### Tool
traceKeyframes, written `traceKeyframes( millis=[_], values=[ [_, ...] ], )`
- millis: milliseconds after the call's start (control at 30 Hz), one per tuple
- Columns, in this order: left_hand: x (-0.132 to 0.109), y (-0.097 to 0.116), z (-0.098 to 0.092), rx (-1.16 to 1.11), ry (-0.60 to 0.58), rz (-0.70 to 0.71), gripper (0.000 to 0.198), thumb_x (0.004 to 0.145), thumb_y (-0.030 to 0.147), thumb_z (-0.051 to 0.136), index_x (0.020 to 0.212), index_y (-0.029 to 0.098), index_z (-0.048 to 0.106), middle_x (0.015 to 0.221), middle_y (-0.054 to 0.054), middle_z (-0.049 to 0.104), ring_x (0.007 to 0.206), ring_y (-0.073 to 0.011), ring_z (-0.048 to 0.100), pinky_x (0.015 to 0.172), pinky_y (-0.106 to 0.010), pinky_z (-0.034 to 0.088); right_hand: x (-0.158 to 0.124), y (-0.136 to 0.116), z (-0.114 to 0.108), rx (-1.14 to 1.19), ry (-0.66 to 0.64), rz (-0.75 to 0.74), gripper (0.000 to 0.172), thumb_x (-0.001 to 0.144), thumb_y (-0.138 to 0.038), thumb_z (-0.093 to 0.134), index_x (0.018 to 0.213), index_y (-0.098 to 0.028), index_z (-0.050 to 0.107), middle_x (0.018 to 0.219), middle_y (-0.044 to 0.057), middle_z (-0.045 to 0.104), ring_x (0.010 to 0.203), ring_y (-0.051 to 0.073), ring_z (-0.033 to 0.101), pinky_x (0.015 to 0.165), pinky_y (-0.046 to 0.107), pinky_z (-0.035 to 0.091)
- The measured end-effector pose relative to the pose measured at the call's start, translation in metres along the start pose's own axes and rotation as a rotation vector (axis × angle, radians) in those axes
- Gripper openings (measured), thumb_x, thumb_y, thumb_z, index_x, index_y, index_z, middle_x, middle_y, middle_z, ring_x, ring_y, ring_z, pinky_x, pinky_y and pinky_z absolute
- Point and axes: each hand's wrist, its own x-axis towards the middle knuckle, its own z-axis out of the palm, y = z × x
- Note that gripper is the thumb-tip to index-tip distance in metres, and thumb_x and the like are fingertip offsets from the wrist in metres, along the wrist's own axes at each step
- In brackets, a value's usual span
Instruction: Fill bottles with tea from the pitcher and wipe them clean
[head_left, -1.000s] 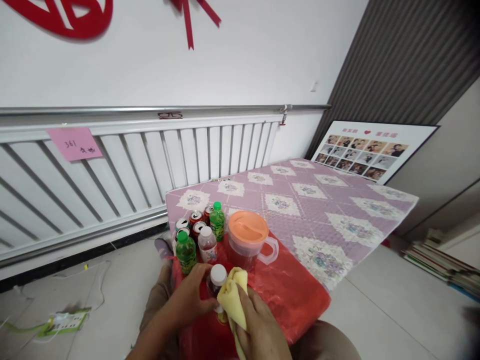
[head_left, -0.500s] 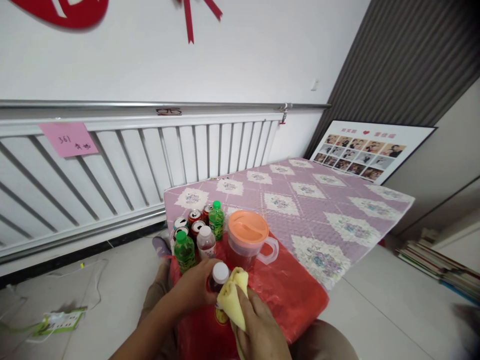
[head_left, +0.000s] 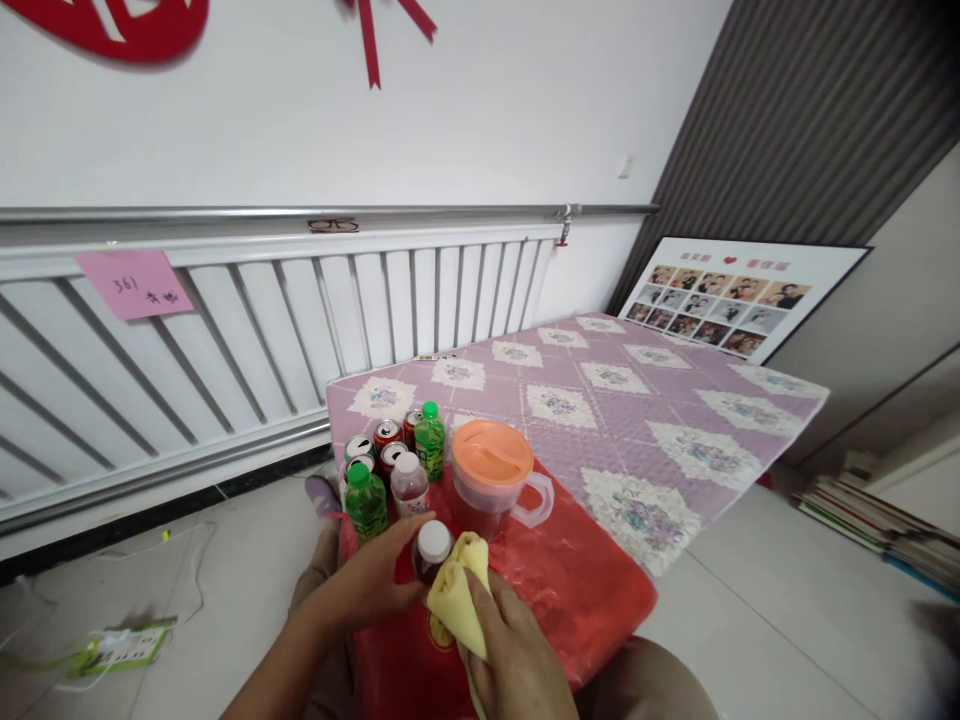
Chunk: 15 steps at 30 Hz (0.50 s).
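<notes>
My left hand (head_left: 379, 578) curves around a small bottle (head_left: 426, 568) of dark drink with a white cap, thumb on the near side and fingers on the far side. A folded yellow cloth (head_left: 459, 600) is gripped in my right hand (head_left: 517, 650) and lies against the right side of that bottle. Just beyond stands a second white-capped bottle (head_left: 410, 490) holding pinkish liquid. Two green-capped bottles (head_left: 365, 505) and several opened drink cans (head_left: 388, 433) cluster to its left and back. A clear pitcher (head_left: 480, 505) with an orange lid stands to the right.
Red plastic sheeting (head_left: 570, 590) lies under the bottles, on a table covered with a purple floral cloth (head_left: 510, 385). A white radiator (head_left: 255, 330) runs along the wall behind. A photo board (head_left: 720, 285) leans at the far right, with stacked books (head_left: 855, 520) below.
My left fingers have loosened slightly around the bottle, showing more of its side. The cloth remains in my right hand beside it. The view has shifted a little.
</notes>
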Motion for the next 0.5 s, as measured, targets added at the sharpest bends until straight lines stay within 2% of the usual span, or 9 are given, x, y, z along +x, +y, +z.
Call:
traceKeyframes(
  millis=[67,133,300,400,500],
  values=[
    [-0.002,-0.006,0.005,-0.036,0.018,0.016,0.061,0.075,0.018,0.063,0.134,0.023,0.046,0.138,-0.009,0.052,0.127,-0.0232,0.048,0.11,-0.035,0.035,0.0,-0.001,0.001,-0.005,-0.018,-0.006,0.066,0.078,-0.007,0.05,0.141,-0.025,0.045,0.147,0.011,0.045,0.13,0.027,0.047,0.104,0.038,0.044],
    [-0.005,-0.009,0.016,-0.045,0.09,0.003,0.057,0.075,0.017,0.063,0.13,0.022,0.05,0.133,-0.01,0.055,0.124,-0.0235,0.051,0.108,-0.036,0.038,0.001,-0.004,0.001,-0.017,-0.024,-0.004,0.069,0.076,-0.004,0.048,0.142,-0.025,0.044,0.15,0.011,0.04,0.132,0.028,0.045,0.105,0.04,0.043],
    [-0.012,-0.005,0.041,-0.002,0.265,-0.107,0.049,0.078,0.02,0.061,0.127,0.021,0.05,0.125,-0.011,0.057,0.114,-0.0236,0.057,0.098,-0.037,0.046,-0.001,-0.017,-0.003,-0.08,-0.056,-0.013,0.08,0.068,0.002,0.046,0.142,-0.028,0.044,0.15,0.009,0.041,0.124,0.03,0.053,0.098,0.041,0.05],
    [-0.014,0.001,0.042,0.006,0.253,-0.135,0.044,0.085,0.021,0.053,0.128,0.022,0.048,0.125,-0.011,0.056,0.113,-0.0219,0.057,0.097,-0.036,0.046,-0.004,-0.025,-0.003,-0.082,-0.092,-0.048,0.083,0.063,0.001,0.049,0.141,-0.029,0.044,0.15,0.008,0.041,0.122,0.032,0.055,0.096,0.042,0.051],
    [-0.014,0.007,0.036,0.008,0.225,-0.163,0.042,0.085,0.018,0.049,0.127,0.02,0.048,0.124,-0.011,0.057,0.115,-0.0221,0.055,0.101,-0.037,0.043,-0.006,-0.03,0.0,-0.065,-0.144,-0.075,0.086,0.06,-0.001,0.05,0.141,-0.031,0.045,0.15,0.007,0.041,0.12,0.034,0.056,0.093,0.045,0.053]
  ],
)
